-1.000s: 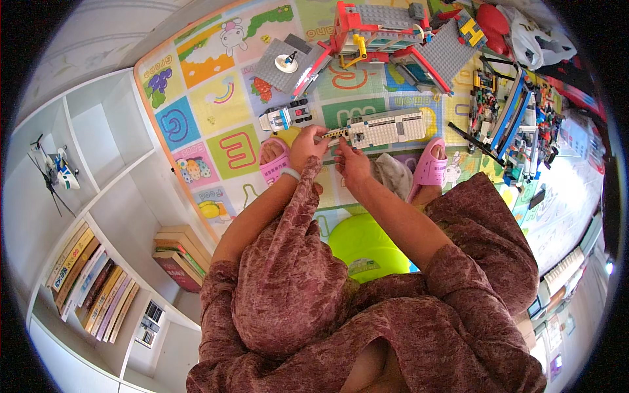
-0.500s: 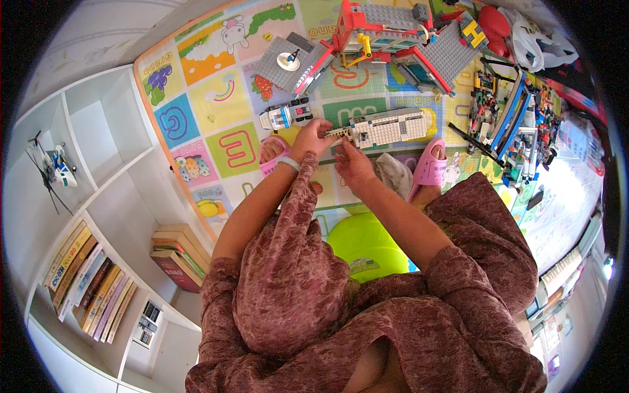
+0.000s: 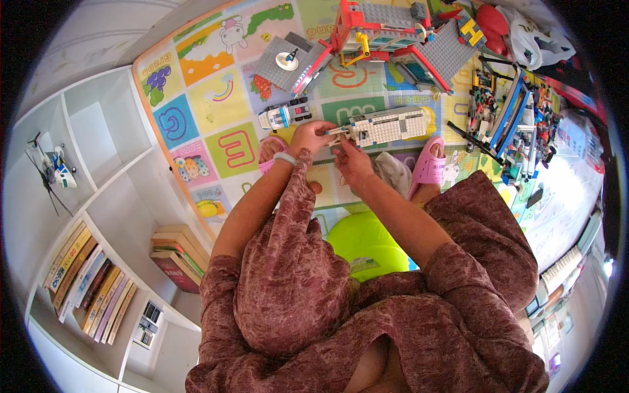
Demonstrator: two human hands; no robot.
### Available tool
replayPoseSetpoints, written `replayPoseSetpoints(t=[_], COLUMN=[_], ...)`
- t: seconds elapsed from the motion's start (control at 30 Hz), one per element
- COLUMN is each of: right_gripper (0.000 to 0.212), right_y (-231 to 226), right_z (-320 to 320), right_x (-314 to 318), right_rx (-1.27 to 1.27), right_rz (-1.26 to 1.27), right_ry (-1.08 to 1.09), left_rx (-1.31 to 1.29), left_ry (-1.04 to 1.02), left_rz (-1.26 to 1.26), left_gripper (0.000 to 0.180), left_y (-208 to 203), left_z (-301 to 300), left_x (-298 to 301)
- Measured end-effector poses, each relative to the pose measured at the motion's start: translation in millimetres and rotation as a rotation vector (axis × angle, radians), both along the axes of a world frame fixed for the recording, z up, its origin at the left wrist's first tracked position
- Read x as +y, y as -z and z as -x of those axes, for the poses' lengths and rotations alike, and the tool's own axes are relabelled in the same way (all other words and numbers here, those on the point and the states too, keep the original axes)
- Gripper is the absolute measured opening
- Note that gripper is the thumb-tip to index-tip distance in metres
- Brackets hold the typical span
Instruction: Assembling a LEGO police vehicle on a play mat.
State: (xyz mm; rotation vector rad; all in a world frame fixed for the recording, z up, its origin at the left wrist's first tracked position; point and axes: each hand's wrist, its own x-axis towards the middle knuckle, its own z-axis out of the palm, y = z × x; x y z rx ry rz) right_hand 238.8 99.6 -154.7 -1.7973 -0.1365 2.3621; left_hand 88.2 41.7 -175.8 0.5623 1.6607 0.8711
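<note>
A long white model built of toy bricks (image 3: 393,128) extends to the right from my fingers, with small white and tan parts at its left end. My left hand (image 3: 310,139) is closed in a pinch on the model's left end, thumb and fingertips together. At the near side of that same end, my right hand (image 3: 356,166) has its thumb and fingers closed against the bricks. The small parts between the fingertips are too tiny to make out. Just beyond my left wrist lies a small white and blue toy vehicle (image 3: 285,116) with black wheels.
A red and grey toy building (image 3: 380,33) stands at the far side of the patterned play mat (image 3: 236,150). Loose bricks and long blue pieces (image 3: 511,118) are heaped on the right. A white bookshelf (image 3: 111,164) lines the left. A lime-green stool (image 3: 367,245) is below my arms.
My left hand has shifted very slightly to the right, its fingertips now higher on the model's left end. My right hand's fingers have moved a little; the model stays in place.
</note>
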Motion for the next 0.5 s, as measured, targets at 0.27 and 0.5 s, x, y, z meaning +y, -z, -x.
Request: replayPoseSetpoints(t=[0.27,0.5], right_gripper=[0.019,0.016], right_y=[-3.1,4.4], right_z=[-1.0,-5.6], right_x=[2.2,5.5], right_rx=[0.013,0.046], right_rz=[0.038,0.076], right_ry=[0.014,0.004], left_rx=[-0.161,-0.048], left_ry=[-0.059,-0.067], left_rz=[-0.037,0.008], left_gripper=[0.046,0.045], left_y=[-13.2,-17.5], left_z=[0.7,-3.1], left_x=[-1.1,0.9])
